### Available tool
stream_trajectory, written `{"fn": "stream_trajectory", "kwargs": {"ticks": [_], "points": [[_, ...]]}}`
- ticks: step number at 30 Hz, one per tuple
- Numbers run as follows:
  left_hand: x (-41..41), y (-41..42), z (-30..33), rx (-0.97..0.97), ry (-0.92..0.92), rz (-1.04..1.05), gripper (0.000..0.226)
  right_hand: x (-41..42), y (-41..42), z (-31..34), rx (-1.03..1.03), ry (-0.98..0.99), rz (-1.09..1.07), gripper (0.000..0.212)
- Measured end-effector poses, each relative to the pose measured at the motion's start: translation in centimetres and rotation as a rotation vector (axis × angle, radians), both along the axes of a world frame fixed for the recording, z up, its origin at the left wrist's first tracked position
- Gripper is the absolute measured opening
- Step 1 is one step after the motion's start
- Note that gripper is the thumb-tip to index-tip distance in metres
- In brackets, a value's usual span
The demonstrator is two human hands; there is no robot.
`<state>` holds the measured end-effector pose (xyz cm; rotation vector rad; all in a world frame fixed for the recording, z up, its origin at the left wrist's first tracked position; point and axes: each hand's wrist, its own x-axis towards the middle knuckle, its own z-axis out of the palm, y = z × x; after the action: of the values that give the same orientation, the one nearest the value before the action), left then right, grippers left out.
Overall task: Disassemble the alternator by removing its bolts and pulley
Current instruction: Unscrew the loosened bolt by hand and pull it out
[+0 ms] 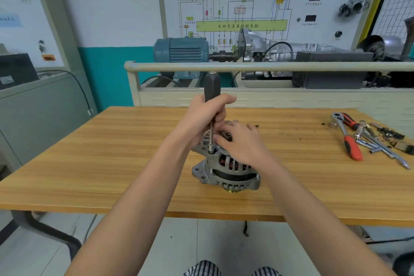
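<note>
Alternator (226, 170), ratchet (346, 134) well right

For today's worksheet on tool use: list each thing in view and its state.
Grey metal alternator: upright on table, pulley down.
Black-handled nut driver: vertical, socket on a housing bolt.
Left hand: grips driver handle.
Right hand: rests on alternator top.
Red-handled ratchet: lying unused.

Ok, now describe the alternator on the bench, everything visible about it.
The grey cast-metal alternator stands on end on the wooden table, its brass-coloured pulley underneath. Its slotted housing shows copper windings through the vents, and mounting ears jut out at the left. The right hand rests on its top. The left hand holds the dark-handled nut driver upright in a closed grip, the steel shaft set on a bolt at the housing's upper left edge.
</note>
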<state>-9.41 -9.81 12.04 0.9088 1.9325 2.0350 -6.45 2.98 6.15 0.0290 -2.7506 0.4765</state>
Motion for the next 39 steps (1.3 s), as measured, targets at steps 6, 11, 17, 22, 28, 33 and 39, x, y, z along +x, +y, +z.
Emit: {"fn": "stream_trajectory", "kwargs": {"ticks": [6,11,17,22,28,33,39], "points": [[0.1,-0.2,2.2,0.032,0.071,-0.22,0.025,-0.3,1.8,-0.2,-0.09,-0.005,0.186,0.03],[1.7,1.7,2.8,0.01,0.034,-0.387,0.031,0.1,3.2,0.5,-0.351,-0.012,0.315,0.018],[2.7,3.3,2.8,-0.01,0.019,-0.357,0.039,-0.5,3.6,-0.5,-0.389,0.048,0.264,0.027],[2.9,3.9,2.2,0.068,0.008,-0.274,0.043,-0.2,3.7,-0.4,-0.664,0.12,0.294,0.039],[2.8,3.9,2.0,0.14,0.013,-0.237,0.045,3.5,5.3,2.5,-0.977,-0.13,0.794,0.033],[3.0,3.6,1.9,0.099,0.096,-0.097,0.04,4.3,2.7,1.2,-0.78,0.1,0.484,0.022],[2.6,1.9,1.3,-0.013,0.21,-0.222,0.024,3.7,2.4,0.4,-0.805,0.143,0.565,0.019]]}}
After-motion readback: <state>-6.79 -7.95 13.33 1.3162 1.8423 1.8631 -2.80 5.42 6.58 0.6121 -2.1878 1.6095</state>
